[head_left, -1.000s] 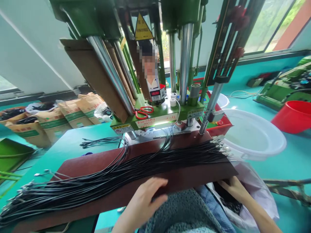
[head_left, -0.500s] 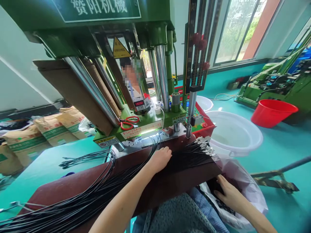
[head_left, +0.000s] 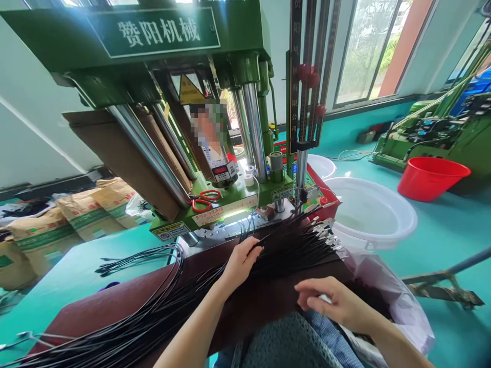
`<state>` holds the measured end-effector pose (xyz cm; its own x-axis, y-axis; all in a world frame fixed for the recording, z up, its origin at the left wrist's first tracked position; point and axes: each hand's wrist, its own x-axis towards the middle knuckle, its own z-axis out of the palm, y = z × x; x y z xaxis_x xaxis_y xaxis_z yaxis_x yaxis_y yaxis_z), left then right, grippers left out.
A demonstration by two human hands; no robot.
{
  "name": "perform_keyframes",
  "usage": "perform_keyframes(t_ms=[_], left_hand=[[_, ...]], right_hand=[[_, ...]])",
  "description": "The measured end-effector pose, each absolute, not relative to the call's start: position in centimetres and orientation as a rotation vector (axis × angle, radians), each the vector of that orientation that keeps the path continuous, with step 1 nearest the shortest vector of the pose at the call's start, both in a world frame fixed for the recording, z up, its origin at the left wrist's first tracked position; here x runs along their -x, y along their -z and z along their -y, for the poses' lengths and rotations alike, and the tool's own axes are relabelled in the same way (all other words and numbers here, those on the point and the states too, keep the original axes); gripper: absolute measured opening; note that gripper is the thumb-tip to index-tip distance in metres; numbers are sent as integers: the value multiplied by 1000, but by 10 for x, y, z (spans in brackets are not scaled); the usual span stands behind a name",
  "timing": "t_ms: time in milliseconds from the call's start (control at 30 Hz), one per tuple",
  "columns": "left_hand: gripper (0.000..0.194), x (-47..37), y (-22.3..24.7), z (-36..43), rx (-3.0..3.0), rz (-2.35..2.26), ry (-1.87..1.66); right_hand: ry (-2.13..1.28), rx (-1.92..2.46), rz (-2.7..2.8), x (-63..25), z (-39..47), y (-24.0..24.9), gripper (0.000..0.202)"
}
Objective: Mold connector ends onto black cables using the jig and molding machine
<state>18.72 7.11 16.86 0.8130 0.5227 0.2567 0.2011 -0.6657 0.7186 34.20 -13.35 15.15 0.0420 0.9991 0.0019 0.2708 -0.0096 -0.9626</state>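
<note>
A long bundle of thin black cables [head_left: 161, 306] runs across the dark red board [head_left: 276, 301] in front of me. At its right end are bright metal connectors [head_left: 326, 235]. My left hand [head_left: 242, 259] lies over the middle of the bundle, thumb and fingers closed on some black cables that stick out to the upper right. Over the near right part of the board, apart from the cables, hovers my right hand [head_left: 332, 300]; its thumb and fingers are apart and nothing shows between them. More cables [head_left: 247, 225] rise behind my left hand to the press's metal plate [head_left: 215, 235].
The green press [head_left: 238, 197] stands directly behind the board, with red-handled scissors [head_left: 203, 200] on it. A white plastic bag [head_left: 410, 301] hangs at the right. Beyond are a white tub [head_left: 399, 225] and a red bucket [head_left: 433, 179]. A person [head_left: 210, 135] shows behind the press.
My right hand has moved up and left from the bag to over the board. My left hand has shifted slightly left, and black cables now stick up from its fingers.
</note>
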Motion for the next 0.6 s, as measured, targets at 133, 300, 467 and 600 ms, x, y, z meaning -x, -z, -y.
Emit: perform_keyframes(t_ms=[133, 300, 467, 600], left_hand=[[25, -179, -180, -69, -1965, -502, -366], [29, -176, -179, -69, -1773, -441, -223], [29, -165, -172, -57, -1714, -449, -126], [26, -145, -176, -45, -1754, -388, 244]], right_hand=[[-1164, 927, 974, -333, 92, -149, 41], [-1101, 489, 766, -331, 49, -173, 57], [-1062, 553, 715, -338, 38, -194, 25], [-1135, 729, 926, -326, 48, -189, 24]])
